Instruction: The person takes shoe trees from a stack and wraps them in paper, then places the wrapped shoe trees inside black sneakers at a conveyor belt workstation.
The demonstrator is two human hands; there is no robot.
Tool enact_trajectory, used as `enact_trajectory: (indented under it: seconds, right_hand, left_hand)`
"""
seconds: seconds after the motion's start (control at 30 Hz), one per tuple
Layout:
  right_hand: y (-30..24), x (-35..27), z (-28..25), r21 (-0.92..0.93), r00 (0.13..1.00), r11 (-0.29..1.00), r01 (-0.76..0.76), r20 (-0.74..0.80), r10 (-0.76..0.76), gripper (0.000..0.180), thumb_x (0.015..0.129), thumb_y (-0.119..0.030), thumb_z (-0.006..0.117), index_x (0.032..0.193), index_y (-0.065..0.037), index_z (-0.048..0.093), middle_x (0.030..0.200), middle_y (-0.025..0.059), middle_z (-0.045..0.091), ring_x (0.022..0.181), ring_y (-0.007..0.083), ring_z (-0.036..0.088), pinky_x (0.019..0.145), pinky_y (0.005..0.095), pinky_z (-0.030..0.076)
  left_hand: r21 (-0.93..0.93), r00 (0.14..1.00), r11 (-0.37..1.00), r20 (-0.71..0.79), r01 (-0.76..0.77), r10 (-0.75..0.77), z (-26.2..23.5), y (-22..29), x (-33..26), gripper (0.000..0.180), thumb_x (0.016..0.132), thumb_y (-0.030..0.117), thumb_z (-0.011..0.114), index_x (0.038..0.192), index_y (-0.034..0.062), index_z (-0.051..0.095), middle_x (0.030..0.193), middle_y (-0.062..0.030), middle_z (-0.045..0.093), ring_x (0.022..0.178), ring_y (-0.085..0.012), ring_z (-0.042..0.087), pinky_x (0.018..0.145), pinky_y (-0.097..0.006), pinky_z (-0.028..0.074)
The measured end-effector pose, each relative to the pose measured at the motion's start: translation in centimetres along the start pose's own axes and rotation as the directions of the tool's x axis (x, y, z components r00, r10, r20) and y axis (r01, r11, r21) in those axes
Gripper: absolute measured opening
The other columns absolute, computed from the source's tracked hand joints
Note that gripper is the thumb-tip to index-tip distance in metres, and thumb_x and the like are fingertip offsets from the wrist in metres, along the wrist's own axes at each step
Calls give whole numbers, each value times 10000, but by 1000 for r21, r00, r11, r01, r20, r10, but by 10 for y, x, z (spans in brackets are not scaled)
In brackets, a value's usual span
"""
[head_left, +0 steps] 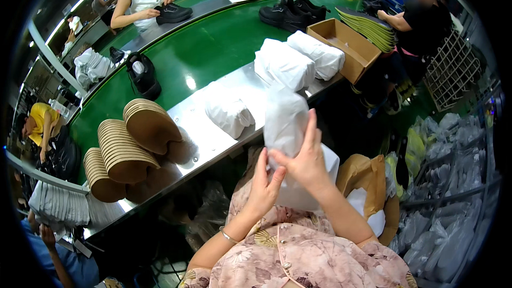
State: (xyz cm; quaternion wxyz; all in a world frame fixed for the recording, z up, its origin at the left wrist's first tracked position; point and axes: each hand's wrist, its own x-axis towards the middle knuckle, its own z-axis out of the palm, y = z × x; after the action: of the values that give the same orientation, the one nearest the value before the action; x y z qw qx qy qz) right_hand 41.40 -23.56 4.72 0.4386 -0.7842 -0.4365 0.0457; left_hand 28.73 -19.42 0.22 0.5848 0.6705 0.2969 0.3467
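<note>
White paper bundle [285,114]: held upright in front of us, just off the near edge of the metal ledge [192,96], its rounded top rising clear above our grip
Right hand [306,162]: grasping the bundle, fingers stretched up along its right side, thumb laid across its lower front
Left hand [264,189]: grasping the bundle's lower left part, fingers along the edge, thumb nearer us
White sheet [329,165]: below and behind our hands, over our lap; we cannot tell whether it joins the bundle
Ledge: one wrapped parcel [229,112] left of our bundle, two more wrapped parcels [285,64] beyond it, beside an open carton [344,50]; brown curved boards [125,154] stacked farther left
</note>
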Motion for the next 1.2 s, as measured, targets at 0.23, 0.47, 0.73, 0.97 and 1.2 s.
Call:
enact_trajectory:
  seconds: [0.23,0.47,0.73,0.97,1.2]
  right_hand:
    - [2,-6,-4,870,914,284,-403,398,78,527,900,-265,540,1286,43,355,1202,141,495,1087,173,478,921,294,393]
    - [-11,-24,-11,889,904,175,-424,405,135,361,974,-286,344,1139,-7,502,1082,79,583,980,151,556,871,290,440]
    - [3,-11,2,860,896,253,-442,434,93,303,972,-239,357,1104,-8,503,1023,71,574,928,162,556,867,283,423]
    - [2,17,4,414,957,901,129,187,-223,263,933,-213,464,1061,8,526,1145,122,475,1061,193,466,878,284,371]
    - [-3,-10,-17,690,720,620,-374,637,-274,955,700,-165,761,1407,-48,130,1325,126,357,1241,194,333,1034,339,259]
  left_hand:
    - [-729,970,641,196,241,-143,-26,-3,12,717,742,432,706,1206,-27,408,1145,-99,545,1032,-178,545,888,-301,449]
    - [-695,892,590,439,412,-105,-25,10,5,1002,692,715,513,1356,2,281,1342,-138,395,1225,-209,401,1021,-351,343]
    - [-724,934,640,355,256,29,-17,23,13,1017,667,659,632,1336,-17,271,1284,-80,419,1166,-162,418,975,-301,349]
    - [-524,904,815,428,248,0,-42,29,17,939,664,548,717,1303,-22,333,1239,-103,472,1145,-194,466,966,-325,380]
    - [-731,995,675,65,100,-77,-37,14,26,780,766,514,640,1272,-10,361,1202,-108,481,1110,-205,485,940,-332,398]
